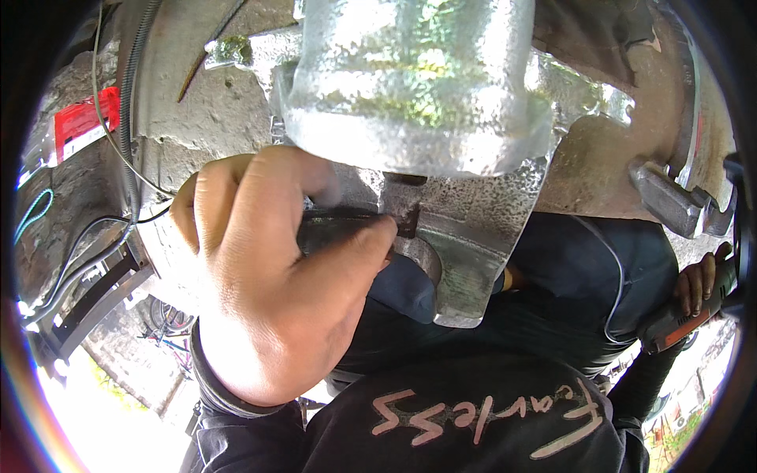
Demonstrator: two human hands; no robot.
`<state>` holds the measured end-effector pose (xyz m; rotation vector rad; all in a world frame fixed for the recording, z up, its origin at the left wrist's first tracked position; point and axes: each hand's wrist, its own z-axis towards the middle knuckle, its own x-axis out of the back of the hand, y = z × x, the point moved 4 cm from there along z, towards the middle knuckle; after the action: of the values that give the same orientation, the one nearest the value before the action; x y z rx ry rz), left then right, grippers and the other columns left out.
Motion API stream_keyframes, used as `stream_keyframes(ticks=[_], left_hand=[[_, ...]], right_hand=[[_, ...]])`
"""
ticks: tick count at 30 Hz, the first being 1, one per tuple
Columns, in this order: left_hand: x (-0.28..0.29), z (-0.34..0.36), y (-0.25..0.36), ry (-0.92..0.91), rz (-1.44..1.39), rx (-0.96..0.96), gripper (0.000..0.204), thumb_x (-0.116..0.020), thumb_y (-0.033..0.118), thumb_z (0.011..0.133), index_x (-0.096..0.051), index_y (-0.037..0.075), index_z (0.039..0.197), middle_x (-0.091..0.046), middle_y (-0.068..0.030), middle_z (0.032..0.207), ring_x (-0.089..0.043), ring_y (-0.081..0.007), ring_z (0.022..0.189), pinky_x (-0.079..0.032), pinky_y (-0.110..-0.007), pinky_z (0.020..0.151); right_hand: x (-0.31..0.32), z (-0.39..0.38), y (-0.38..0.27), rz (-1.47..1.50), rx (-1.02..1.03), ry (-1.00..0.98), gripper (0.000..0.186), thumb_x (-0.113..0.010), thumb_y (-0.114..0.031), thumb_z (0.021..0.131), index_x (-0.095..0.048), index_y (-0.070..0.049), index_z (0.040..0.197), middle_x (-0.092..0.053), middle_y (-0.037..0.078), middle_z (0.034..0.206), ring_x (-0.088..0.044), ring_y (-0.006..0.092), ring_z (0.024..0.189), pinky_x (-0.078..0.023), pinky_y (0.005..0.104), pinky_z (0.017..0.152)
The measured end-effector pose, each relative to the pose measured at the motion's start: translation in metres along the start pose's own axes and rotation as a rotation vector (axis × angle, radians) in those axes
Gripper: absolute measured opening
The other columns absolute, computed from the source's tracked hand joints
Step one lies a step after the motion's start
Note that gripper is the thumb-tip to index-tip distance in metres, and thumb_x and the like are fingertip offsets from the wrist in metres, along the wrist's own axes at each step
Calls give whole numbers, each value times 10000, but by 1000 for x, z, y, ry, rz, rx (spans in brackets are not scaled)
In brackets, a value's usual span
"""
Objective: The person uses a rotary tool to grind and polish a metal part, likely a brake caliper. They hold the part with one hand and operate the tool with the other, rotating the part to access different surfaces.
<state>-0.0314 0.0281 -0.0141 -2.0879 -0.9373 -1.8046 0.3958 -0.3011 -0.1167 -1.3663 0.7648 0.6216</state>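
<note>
My left hand (276,268) is curled at the lower left side of a rough grey metal casting (481,213). Its thumb lies near a dark slot in the casting, and the index finger bends in above the thumb. A dark rounded edge shows between them; what the fingers grip is hidden. Directly above, a bright cylindrical metal piece (418,87) fills the top of the view. At the far right, my right hand (698,284) is wrapped round a dark handheld power tool (670,327) with an orange stripe. The tool's far end is lost in the dark rim.
A ribbed hose (132,102) and thin cables run down the left side, near a red and white label (83,124). A metal bracket (670,197) juts out at the right. My dark shirt (473,410) and legs are close below the casting.
</note>
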Motion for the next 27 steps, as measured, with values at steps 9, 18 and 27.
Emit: stream_keyframes(ticks=[9, 18, 27], left_hand=[[-1, 6, 1, -16, -108, -56, 317, -775, 67, 562, -766, 92, 878, -570, -171, 1079, -541, -320, 952, -397, -420, 819], [8, 5, 3, -36, 109, -2, 315, -776, 64, 553, -767, 96, 867, -548, -222, 1214, -528, -347, 1040, -393, -430, 856], [1, 7, -3, -37, -29, -109, 327, -779, 96, 576, -767, 105, 902, -538, -215, 1214, -524, -355, 1043, -376, -435, 875]], right_hand=[[1, 0, 1, 9, 1, -15, 974, -800, -142, 809, -128, -7, 1501, -507, 104, 850, -621, 206, 600, -594, 310, 494], [-1, 5, -2, -20, 17, -35, 1018, -814, -125, 788, -110, -19, 1515, -507, 104, 871, -637, 212, 616, -598, 311, 511], [3, 5, -3, 11, -16, -50, 1011, -824, -68, 742, -157, -9, 1499, -508, 95, 861, -632, 209, 648, -582, 322, 513]])
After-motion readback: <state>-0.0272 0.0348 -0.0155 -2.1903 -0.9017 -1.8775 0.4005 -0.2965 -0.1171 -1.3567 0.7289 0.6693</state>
